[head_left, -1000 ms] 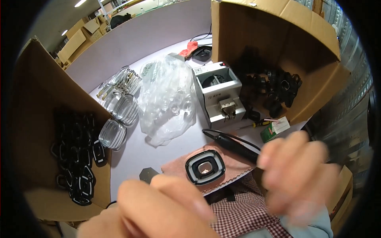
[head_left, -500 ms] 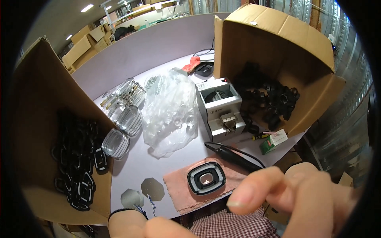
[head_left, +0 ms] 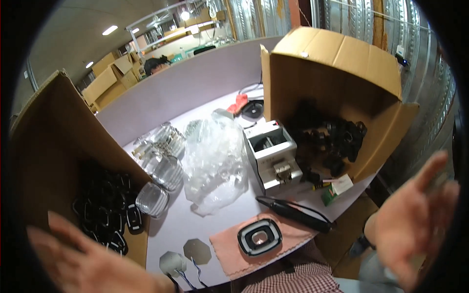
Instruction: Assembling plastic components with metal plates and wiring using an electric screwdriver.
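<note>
My left hand (head_left: 93, 266) is spread open in front of the left carton, blurred and holding nothing. Off the table's right edge my right hand (head_left: 410, 227) is raised with its fingers apart, also bare. Between them, on a pink cloth (head_left: 224, 251), lies a black rounded-square housing (head_left: 260, 237) with a pale ring and a small shiny centre. A black handheld electric screwdriver (head_left: 298, 215) rests across the cloth's far right side. Left of the cloth are two octagonal metal plates, a lighter one (head_left: 171, 263) and a darker one (head_left: 197, 251), with blue and white wires.
A grey screw-feeder-like machine (head_left: 273, 158) stands behind the cloth, beside a clear bag (head_left: 215, 171) of transparent parts. Stacked clear covers (head_left: 152, 199) sit farther left. Cartons of black parts, one left (head_left: 44, 141) and one right (head_left: 342, 61), flank the table. A green-white box (head_left: 337, 190) is near the right edge.
Both hands have swung apart: the right from near the cloth out to the right, the left farther left. Their fingers have spread. The view has tilted, so the table sits lower; the housing stays on the cloth.
</note>
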`<state>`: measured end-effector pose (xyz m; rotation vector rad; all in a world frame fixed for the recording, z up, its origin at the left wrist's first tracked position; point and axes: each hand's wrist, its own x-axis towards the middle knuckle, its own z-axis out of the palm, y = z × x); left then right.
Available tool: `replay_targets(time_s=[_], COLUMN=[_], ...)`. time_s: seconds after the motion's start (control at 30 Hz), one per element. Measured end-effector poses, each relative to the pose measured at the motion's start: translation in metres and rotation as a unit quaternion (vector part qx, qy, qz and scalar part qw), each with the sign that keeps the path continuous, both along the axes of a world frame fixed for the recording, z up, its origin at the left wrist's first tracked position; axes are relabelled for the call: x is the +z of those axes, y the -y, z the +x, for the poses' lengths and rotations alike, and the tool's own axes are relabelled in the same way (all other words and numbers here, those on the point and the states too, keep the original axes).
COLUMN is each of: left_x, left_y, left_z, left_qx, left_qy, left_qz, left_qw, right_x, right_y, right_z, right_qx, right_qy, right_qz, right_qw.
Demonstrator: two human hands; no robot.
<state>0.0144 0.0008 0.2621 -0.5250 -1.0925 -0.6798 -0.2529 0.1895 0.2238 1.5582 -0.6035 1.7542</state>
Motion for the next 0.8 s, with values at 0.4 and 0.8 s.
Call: replay_targets(time_s=[0.4,0.8], left_x=[-0.087,-0.131], left_y=[0.064,0.049], left_z=[0.005,0.031], left_qx=[0.132,0.133], left_qy=[0.335,0.435], left_qz=[0.178,0.311], left_qw=[0.916,0.835], right_x=[-0.079,-0.137], right_y=[0.010,0.054], right_z=[-0.103,-0.145], right_qx=[-0.334,-0.223], right_qy=[0.044,-0.056], right_qz=[0.723,0.898], right_qw=[0.603,0.375])
